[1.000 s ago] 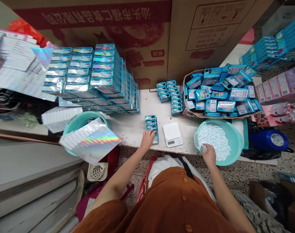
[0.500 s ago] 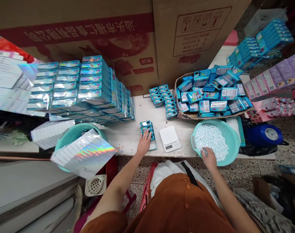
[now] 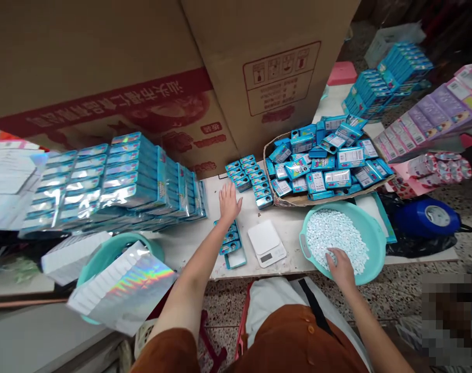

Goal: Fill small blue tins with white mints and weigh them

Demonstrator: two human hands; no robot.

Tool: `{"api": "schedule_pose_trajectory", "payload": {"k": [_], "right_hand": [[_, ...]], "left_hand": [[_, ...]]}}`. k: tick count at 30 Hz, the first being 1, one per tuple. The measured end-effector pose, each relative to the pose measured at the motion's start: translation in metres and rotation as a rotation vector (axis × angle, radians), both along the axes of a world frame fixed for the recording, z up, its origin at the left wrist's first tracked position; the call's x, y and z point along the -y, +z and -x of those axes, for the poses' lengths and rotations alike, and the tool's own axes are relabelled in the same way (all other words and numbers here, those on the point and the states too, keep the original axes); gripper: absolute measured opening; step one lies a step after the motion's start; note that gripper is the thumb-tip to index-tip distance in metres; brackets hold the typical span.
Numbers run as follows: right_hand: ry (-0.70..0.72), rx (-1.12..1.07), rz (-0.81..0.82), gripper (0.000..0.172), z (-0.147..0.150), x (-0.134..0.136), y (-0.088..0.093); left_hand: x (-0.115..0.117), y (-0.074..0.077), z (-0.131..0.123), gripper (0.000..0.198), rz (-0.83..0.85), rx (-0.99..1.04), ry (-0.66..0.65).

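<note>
My left hand (image 3: 230, 203) reaches over the table, fingers stretched, with its tips by a group of small blue flip-top boxes (image 3: 241, 178). Whether it touches them I cannot tell. Under my left wrist lies a blue tray (image 3: 236, 258) with several of the same boxes (image 3: 231, 242), partly hidden by the arm. My right hand (image 3: 342, 269) is in a mint-green basin (image 3: 377, 251) of small white tablets (image 3: 339, 233). Its thumb and fingers are curled together at some tablets. A white digital scale (image 3: 266, 241) stands between the hands.
A cardboard carton (image 3: 273, 199) heaped with blue boxes stands behind the basin. Wrapped stacks of blue boxes (image 3: 135, 181) fill the left. A second green basin (image 3: 92, 269) holds silvery card sheets (image 3: 131, 290). Large brown cartons (image 3: 143, 46) wall off the back. A blue round object (image 3: 426, 220) sits right.
My left hand has lifted off the boxes in the tray and moved forward to the grouped boxes. My right hand has stayed at the tablets. The camera view has shifted.
</note>
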State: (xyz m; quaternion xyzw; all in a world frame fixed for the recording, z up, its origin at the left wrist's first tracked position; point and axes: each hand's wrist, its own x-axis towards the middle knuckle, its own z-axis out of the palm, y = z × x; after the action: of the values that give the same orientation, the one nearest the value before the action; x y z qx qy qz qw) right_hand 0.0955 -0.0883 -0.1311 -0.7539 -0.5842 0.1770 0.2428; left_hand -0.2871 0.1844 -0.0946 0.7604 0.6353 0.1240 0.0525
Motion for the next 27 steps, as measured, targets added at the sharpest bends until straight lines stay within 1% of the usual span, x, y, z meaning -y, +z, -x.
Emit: {"api": "schedule_pose_trajectory", "payload": {"k": [1, 3, 6, 8, 10, 11, 14, 16, 18, 19, 21, 23, 25, 27], "right_hand": [[-0.008, -0.005, -0.009, 0.032, -0.001, 0.002, 0.002], [-0.019, -0.007, -0.004, 0.031, -0.004, 0.009, 0.005], [-0.046, 0.006, 0.023, 0.029, -0.009, 0.019, 0.008], [-0.066, 0.007, 0.047, 0.029, -0.012, 0.024, 0.01], [-0.08, 0.003, 0.069, 0.028, -0.014, 0.025, 0.013], [-0.086, 0.002, 0.079, 0.028, -0.015, 0.024, 0.015], [-0.093, 0.001, 0.099, 0.029, -0.018, 0.018, 0.02], [-0.091, -0.002, 0.101, 0.029, -0.019, 0.012, 0.021], [-0.081, -0.012, 0.098, 0.029, -0.021, 0.007, 0.021], [-0.073, -0.018, 0.097, 0.029, -0.021, 0.004, 0.02], [-0.059, -0.027, 0.098, 0.029, -0.022, -0.001, 0.017], [-0.047, -0.034, 0.103, 0.029, -0.022, -0.007, 0.013], [-0.037, -0.04, 0.112, 0.029, -0.02, -0.012, 0.011], [-0.015, -0.045, 0.119, 0.029, -0.018, -0.018, 0.011]], "left_hand": [[-0.014, -0.008, -0.006, 0.066, 0.015, -0.012, 0.003], [-0.03, -0.026, -0.019, 0.067, 0.047, -0.042, 0.012], [-0.031, -0.048, -0.033, 0.061, 0.061, -0.079, 0.036], [-0.026, -0.056, -0.039, 0.048, 0.048, -0.086, 0.038], [-0.024, -0.059, -0.04, 0.035, 0.062, -0.083, 0.022], [-0.025, -0.06, -0.04, 0.034, 0.085, -0.085, 0.013], [-0.029, -0.056, -0.037, 0.036, 0.162, -0.115, 0.019], [-0.025, -0.048, -0.032, 0.039, 0.163, -0.121, 0.048], [-0.01, -0.035, -0.026, 0.048, 0.128, -0.09, 0.087], [0.003, -0.027, -0.023, 0.051, 0.111, -0.063, 0.106], [0.035, -0.009, -0.021, 0.05, 0.091, 0.002, 0.133], [0.073, 0.006, -0.023, 0.045, 0.103, 0.064, 0.12], [0.111, 0.015, -0.029, 0.042, 0.139, 0.111, 0.063], [0.142, 0.017, -0.038, 0.04, 0.178, 0.149, 0.0]]}}
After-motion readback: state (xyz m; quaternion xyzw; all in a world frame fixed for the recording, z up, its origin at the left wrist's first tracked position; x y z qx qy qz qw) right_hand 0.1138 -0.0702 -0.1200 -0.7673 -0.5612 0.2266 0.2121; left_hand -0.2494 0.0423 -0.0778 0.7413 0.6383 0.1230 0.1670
